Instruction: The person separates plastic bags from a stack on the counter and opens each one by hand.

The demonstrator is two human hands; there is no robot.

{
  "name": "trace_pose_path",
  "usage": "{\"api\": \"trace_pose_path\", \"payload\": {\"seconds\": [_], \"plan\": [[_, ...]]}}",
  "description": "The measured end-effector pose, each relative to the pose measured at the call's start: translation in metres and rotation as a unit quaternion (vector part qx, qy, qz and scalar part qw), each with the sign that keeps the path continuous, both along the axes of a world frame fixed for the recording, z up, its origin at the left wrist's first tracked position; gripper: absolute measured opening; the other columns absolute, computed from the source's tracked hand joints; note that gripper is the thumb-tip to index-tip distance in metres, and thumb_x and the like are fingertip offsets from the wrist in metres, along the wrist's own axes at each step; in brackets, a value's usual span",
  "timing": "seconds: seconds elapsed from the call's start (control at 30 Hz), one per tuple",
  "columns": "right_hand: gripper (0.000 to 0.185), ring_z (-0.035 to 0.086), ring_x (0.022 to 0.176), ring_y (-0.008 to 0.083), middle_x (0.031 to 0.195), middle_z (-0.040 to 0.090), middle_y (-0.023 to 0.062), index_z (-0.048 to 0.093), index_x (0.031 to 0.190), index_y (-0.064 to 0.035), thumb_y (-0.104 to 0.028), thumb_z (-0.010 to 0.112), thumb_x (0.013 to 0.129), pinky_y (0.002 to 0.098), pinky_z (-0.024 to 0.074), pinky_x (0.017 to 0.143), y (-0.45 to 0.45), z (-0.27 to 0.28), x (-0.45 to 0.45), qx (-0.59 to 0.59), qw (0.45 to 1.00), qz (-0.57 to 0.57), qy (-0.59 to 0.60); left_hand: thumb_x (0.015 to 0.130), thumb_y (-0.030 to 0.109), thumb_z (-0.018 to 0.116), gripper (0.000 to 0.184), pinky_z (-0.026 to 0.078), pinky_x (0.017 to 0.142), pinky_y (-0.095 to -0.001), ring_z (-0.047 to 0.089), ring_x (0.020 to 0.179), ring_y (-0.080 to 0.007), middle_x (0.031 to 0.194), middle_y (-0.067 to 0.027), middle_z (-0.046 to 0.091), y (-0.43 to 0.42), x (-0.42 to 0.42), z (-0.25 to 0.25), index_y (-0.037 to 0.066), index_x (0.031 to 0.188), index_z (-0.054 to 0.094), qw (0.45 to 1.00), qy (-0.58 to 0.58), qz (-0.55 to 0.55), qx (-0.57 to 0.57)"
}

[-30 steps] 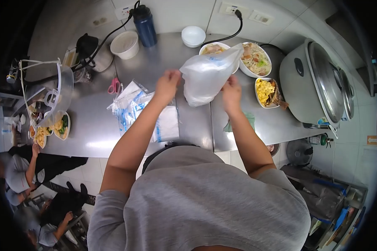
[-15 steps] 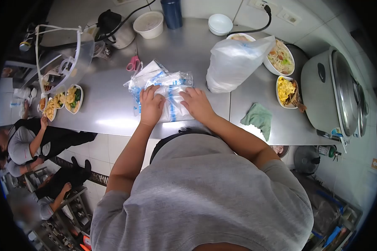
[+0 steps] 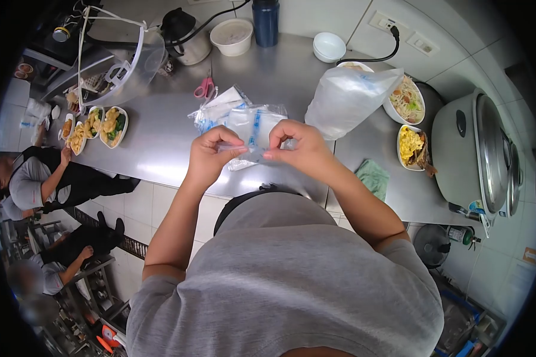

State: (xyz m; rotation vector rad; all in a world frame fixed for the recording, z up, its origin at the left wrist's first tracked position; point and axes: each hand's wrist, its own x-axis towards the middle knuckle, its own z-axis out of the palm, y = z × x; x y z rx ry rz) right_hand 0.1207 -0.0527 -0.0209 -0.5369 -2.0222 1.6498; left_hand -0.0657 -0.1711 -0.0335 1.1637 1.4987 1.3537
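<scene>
A thin see-through plastic bag with blue print [image 3: 257, 124] stretches between my two hands above the counter's front part. My left hand [image 3: 211, 156] pinches its near edge between thumb and fingers. On the other side, my right hand [image 3: 301, 147] grips the same edge in a similar pinch. More printed plastic packaging [image 3: 215, 111] lies in a loose pile just beyond, partly covered by the bag. Pink-handled scissors [image 3: 204, 89] rest behind that pile. To the right of my right hand stands a bulging whitish plastic bag [image 3: 345, 102]; its contents cannot be made out.
At the right are a noodle dish [image 3: 408, 98], a dish with yellow food [image 3: 412, 146], a green cloth [image 3: 373, 178] and a large cooker [image 3: 467, 154]. Filled bowls [image 3: 113, 127] line the left. A kettle [image 3: 187, 38] stands behind. Co-workers [image 3: 47, 184] are at the left.
Both hands have risen from lying on the plastic pile and now pinch the bag's near edge, lifting it. The view has shifted slightly.
</scene>
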Motion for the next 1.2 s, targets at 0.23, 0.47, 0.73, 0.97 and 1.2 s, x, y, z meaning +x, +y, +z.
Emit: {"api": "trace_pose_path", "payload": {"seconds": [0.23, 0.47, 0.73, 0.97, 1.2], "plan": [[0.017, 0.054, 0.069, 0.0100, 0.077, 0.061, 0.0019, 0.061, 0.083, -0.0035, -0.011, 0.072, 0.073, 0.0244, 0.0437, 0.063, -0.003, 0.042, 0.023, 0.050, 0.999, -0.008, 0.009, 0.071, -0.005, 0.069, 0.014, 0.043, 0.067, -0.0227, 0.056, 0.073, -0.0112, 0.080, -0.0069, 0.062, 0.013, 0.036, 0.059, 0.002, 0.077, 0.058, 0.994, -0.023, -0.041, 0.100], [0.011, 0.055, 0.069, 0.0069, 0.075, 0.063, 0.0008, 0.064, 0.081, -0.0020, -0.012, 0.068, 0.079, 0.0221, 0.0438, 0.062, -0.011, 0.067, 0.045, 0.017, 0.994, -0.110, 0.024, 0.072, 0.002, 0.072, 0.018, 0.041, 0.064, -0.0206, 0.053, 0.070, -0.0085, 0.077, -0.0035, 0.059, 0.023, 0.052, 0.075, 0.005, 0.073, 0.054, 0.986, -0.084, -0.056, 0.129], [0.010, 0.058, 0.069, 0.0116, 0.071, 0.060, 0.0044, 0.059, 0.080, 0.0002, -0.009, 0.060, 0.084, 0.0270, 0.0478, 0.068, 0.004, 0.071, 0.062, -0.065, 0.983, -0.032, 0.170, 0.082, 0.012, 0.067, 0.016, 0.039, 0.064, -0.0166, 0.050, 0.066, -0.0033, 0.066, 0.0027, 0.054, 0.040, 0.065, 0.082, 0.006, 0.073, 0.055, 0.983, -0.044, -0.177, -0.037], [0.019, 0.059, 0.058, 0.0174, 0.071, 0.060, 0.0089, 0.056, 0.084, 0.0032, -0.015, 0.061, 0.083, 0.0288, 0.0482, 0.062, 0.040, 0.093, 0.111, -0.305, 0.925, 0.113, 0.197, 0.085, 0.018, 0.054, 0.017, 0.044, 0.055, -0.0274, 0.056, 0.061, -0.0154, 0.065, -0.0048, 0.057, 0.085, 0.054, 0.085, 0.005, 0.073, 0.055, 0.869, -0.424, -0.248, 0.056], [0.018, 0.061, 0.070, 0.0209, 0.081, 0.061, 0.0084, 0.060, 0.091, -0.0030, -0.017, 0.061, 0.080, 0.0348, 0.0498, 0.068, 0.099, 0.068, 0.116, -0.251, 0.919, -0.262, 0.155, 0.085, 0.013, 0.056, 0.019, 0.048, 0.061, -0.0275, 0.056, 0.068, -0.0118, 0.078, -0.0040, 0.059, 0.145, 0.091, 0.093, -0.002, 0.095, 0.060, 0.872, -0.483, -0.038, -0.069]]}}
